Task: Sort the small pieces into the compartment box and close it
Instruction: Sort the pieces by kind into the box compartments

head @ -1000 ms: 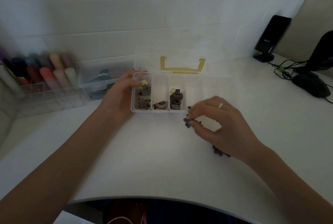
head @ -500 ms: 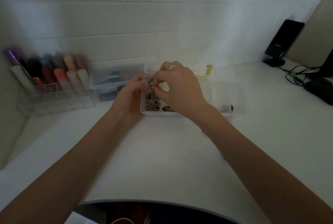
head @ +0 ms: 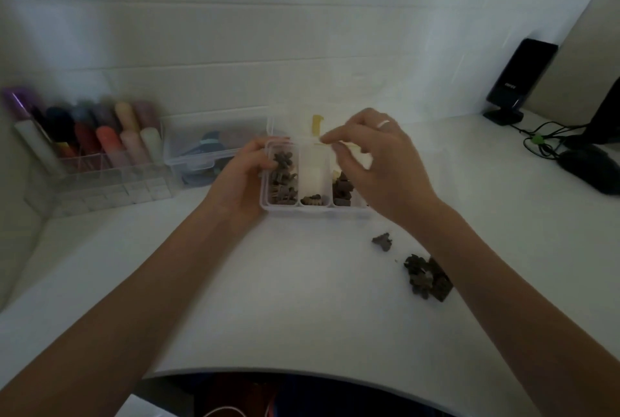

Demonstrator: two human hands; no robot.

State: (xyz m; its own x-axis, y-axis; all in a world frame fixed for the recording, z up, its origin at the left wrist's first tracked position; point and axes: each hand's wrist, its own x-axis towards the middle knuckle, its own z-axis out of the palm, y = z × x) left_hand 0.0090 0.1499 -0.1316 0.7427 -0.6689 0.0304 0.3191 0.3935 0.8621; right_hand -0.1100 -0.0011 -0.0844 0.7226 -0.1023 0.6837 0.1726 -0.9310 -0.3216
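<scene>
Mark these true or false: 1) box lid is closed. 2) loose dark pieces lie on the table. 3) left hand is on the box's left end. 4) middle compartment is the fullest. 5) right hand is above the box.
1) False: the compartment box is open, its compartments exposed.
2) True: loose pieces lie near the right forearm.
3) True: the left hand holds that end.
4) False: the middle compartment is mostly bare; the left compartment holds more.
5) True: the right hand hovers over it.

Marker rack, clear case, speaker, mouse.
</scene>
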